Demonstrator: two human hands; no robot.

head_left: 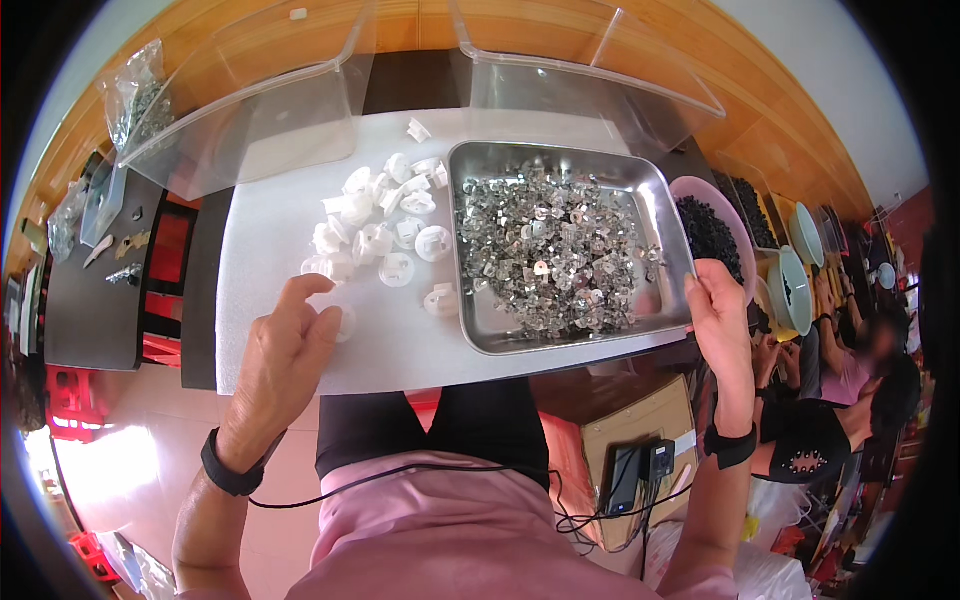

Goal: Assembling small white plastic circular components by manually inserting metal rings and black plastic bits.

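A shallow metal tray point(655, 215) full of small shiny metal-and-clear parts point(560, 255) rests on a white foam sheet point(270, 345). My right hand point(720, 315) grips the tray's right edge near its front corner, thumb on the rim. To the tray's left lies a loose heap of round white plastic pieces point(375, 240). Beside the heap's near left side is my left hand point(290, 350), fingers bent, thumb and index finger apart with nothing seen between them. One white piece point(345, 323) lies right by its thumb, partly hidden.
Two clear plastic bins point(260, 130) point(590, 95) stand behind the sheet. A pink basin point(745, 235) of black parts sits right of the tray. Below right, a cardboard box point(640, 420) holds a dark device and cables. Other people point(850, 370) sit at far right.
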